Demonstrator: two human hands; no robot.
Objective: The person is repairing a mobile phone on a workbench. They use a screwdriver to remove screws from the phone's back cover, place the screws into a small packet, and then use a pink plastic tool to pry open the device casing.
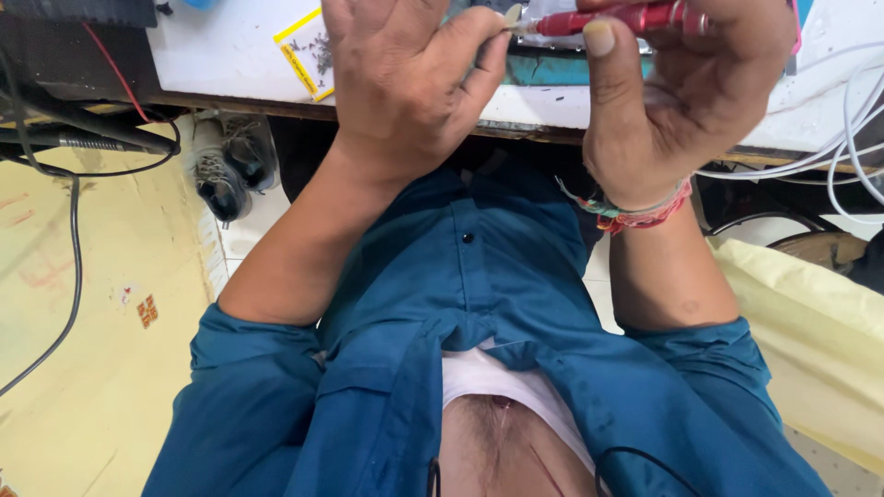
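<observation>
My right hand (686, 92) is closed around a slim red tool (635, 18) that lies across the top of the view, its metal tip pointing left. My left hand (414, 83) pinches something small at that tip between thumb and forefinger; what it is cannot be made out. Both hands are raised just above the near edge of a white work table (221, 46). A braided thread band (626, 213) circles my right wrist. My blue shirt sleeves are rolled to the elbows.
A small clear bag with a yellow edge (304, 51) lies on the table to the left. White cables (829, 156) hang off the table at right. Black cables (74, 230) run over yellow cardboard at left. A pair of shoes (230, 166) sits under the table.
</observation>
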